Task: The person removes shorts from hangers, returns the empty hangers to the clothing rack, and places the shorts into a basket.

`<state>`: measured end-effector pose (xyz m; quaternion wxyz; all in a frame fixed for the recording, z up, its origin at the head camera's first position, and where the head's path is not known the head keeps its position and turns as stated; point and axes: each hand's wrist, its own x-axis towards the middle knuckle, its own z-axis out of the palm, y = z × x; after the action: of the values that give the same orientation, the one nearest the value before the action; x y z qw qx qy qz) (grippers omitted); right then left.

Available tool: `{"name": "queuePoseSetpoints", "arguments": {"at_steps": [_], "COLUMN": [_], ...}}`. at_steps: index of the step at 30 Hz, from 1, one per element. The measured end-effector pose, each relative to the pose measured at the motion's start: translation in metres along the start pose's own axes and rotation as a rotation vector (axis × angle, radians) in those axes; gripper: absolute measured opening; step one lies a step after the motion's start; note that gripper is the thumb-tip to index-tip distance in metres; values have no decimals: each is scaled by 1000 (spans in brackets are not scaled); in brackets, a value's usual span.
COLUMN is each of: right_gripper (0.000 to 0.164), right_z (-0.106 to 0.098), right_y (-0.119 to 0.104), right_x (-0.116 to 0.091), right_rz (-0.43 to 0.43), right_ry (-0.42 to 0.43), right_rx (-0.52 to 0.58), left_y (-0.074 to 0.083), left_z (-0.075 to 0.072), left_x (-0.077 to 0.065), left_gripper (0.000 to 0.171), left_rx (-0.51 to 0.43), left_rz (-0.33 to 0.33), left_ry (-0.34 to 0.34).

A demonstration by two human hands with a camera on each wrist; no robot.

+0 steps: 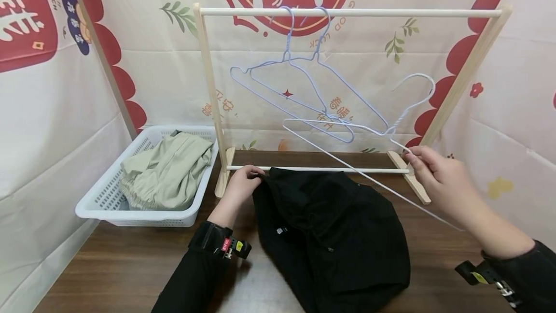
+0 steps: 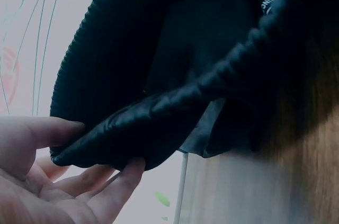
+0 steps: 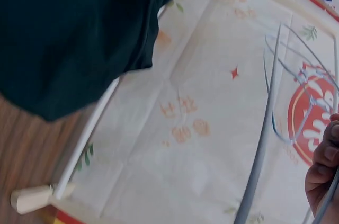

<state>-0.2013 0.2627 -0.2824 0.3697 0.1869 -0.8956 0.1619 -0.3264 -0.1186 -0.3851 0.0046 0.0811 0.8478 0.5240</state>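
My left hand (image 1: pixel 240 185) pinches the edge of a black elastic-waist garment (image 1: pixel 347 235), thumb inside and fingers below the gathered waistband (image 2: pixel 143 110). The waist opening faces left, with a small white label (image 1: pixel 281 230) showing inside; the rest of the garment spreads rightward over the table. My right hand (image 1: pixel 443 177) grips a white wire hanger (image 1: pixel 330 151) by its shoulder, close under the neck. This hanger is tilted, its hook pointing up and its long bottom wire slanting above the garment. In the right wrist view only the curled fingers (image 3: pixel 326 155) show at the edge.
Behind the garment stands a wooden rack (image 1: pixel 208 86) with a white top rail (image 1: pixel 391 13), where two lilac wire hangers (image 1: pixel 319 45) hang. A white basket (image 1: pixel 97 204) at left holds a light green garment (image 1: pixel 169 170). Printed cloth (image 1: pixel 160 86) encloses the wooden table (image 1: pixel 126 264).
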Motion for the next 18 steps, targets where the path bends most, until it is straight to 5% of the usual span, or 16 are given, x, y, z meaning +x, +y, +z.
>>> {"name": "queuePoseSetpoints", "arguments": {"at_steps": [18], "right_gripper": [12], "right_z": [-40], "right_y": [32], "right_x": [-16], "right_rz": [44], "right_ry": [-16], "right_rx": [-131], "left_y": [6], "left_z": [-2], "left_x": [-8], "left_gripper": [23], "left_rx": [-23], "left_rz": [27], "left_ry": [-62]}}
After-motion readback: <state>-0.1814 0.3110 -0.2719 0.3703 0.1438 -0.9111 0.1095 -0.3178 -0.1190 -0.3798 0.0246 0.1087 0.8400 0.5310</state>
